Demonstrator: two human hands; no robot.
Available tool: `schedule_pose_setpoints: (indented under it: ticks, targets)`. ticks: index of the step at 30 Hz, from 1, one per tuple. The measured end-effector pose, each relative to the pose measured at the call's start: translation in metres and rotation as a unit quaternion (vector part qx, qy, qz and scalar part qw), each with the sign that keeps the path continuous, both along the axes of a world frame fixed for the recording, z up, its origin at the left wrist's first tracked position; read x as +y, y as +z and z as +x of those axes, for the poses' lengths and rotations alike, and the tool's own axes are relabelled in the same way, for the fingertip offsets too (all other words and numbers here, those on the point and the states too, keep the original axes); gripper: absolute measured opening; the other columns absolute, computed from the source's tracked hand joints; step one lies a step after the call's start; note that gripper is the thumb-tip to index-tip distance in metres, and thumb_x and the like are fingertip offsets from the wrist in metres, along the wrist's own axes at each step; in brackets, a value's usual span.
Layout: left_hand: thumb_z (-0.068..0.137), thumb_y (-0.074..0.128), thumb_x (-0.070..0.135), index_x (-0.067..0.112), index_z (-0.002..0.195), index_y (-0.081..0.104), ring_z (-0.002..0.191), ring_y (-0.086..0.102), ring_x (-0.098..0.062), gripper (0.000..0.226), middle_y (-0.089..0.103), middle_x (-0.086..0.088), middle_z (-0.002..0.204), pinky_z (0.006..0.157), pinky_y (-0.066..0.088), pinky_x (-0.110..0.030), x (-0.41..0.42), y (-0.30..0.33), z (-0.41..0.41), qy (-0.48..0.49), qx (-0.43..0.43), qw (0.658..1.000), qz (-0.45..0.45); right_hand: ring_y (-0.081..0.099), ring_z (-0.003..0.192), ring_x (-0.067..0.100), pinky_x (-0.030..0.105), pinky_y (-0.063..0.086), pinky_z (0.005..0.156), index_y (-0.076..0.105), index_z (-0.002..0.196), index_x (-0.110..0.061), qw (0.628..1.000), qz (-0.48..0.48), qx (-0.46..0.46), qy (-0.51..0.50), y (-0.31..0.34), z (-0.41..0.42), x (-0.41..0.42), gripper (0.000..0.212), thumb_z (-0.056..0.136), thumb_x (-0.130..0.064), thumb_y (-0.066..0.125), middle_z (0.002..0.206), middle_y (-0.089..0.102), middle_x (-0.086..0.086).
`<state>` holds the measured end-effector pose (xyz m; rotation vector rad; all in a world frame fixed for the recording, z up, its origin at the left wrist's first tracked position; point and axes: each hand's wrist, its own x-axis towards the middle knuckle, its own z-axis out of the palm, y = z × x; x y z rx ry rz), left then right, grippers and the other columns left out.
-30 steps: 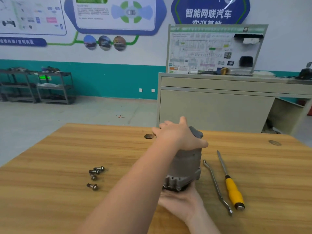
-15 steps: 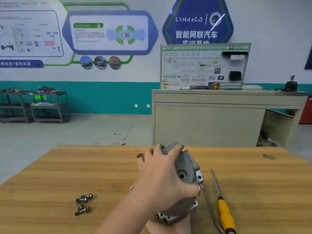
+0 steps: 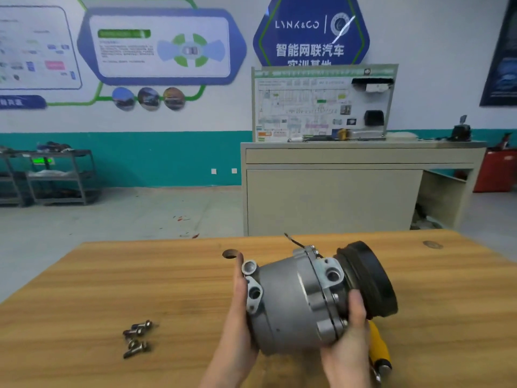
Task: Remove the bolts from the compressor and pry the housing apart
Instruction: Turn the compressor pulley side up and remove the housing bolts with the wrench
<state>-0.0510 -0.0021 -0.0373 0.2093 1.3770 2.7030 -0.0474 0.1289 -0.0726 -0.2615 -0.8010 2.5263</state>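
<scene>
Grey compressor [image 3: 302,301] sideways, pulley rightward

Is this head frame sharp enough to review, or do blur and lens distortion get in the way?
Head view: compressor and both gripping hands, left hand and right hand, are reasonably sharp; wall posters look smeared; wide-angle bending shows toward the edges; soft even light, no harsh glare.
</scene>
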Motion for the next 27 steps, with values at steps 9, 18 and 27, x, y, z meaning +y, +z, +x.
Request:
schedule_pose_setpoints:
  ticks: [9, 18, 27]
  targets:
    - [0.100, 0.047, 0.031, 0.008, 0.135, 0.056, 0.129, 0.051, -0.027, 0.042, 0.054, -0.009, 0.140, 0.113, 0.033, -0.040, -0.011, -0.050, -0.008, 0.147, -0.079, 0.980, -0.112, 0.060, 0.111, 0.025, 0.050, 0.044, 0.099, 0.064, 0.117, -0.017, 0.935, 0.342, -0.035, -0.084, -0.013, -0.003, 0.013, 0.087, 0.040, -0.044, 0.091, 0.112, 0.068, 0.003]
    - [0.085, 0.045, 0.058, 0.027, 0.099, 0.076, 0.104, 0.068, -0.024, 0.046, 0.074, -0.008, 0.107, 0.093, 0.048, -0.044, -0.029, -0.040, -0.014, 0.192, 0.007, 0.981, -0.033, 0.057, 0.106, 0.002, 0.032, 0.050, 0.088, 0.051, 0.104, -0.043, 0.778, 0.617, -0.073, -0.089, 0.018, -0.003, -0.032, 0.083, 0.031, -0.069, 0.080, 0.100, 0.062, -0.024]
    - [0.096, 0.043, 0.006, 0.013, 0.095, 0.067, 0.071, 0.064, 0.003, 0.026, 0.072, 0.009, 0.081, 0.061, 0.047, -0.014, -0.034, -0.048, -0.025, 0.325, -0.020, 0.938, -0.117, 0.057, 0.109, -0.010, 0.019, 0.046, 0.094, 0.062, 0.117, -0.030, 0.764, 0.610, -0.061, 0.202, 0.044, -0.006, 0.029, 0.068, 0.057, -0.050, 0.085, 0.119, 0.065, -0.018]
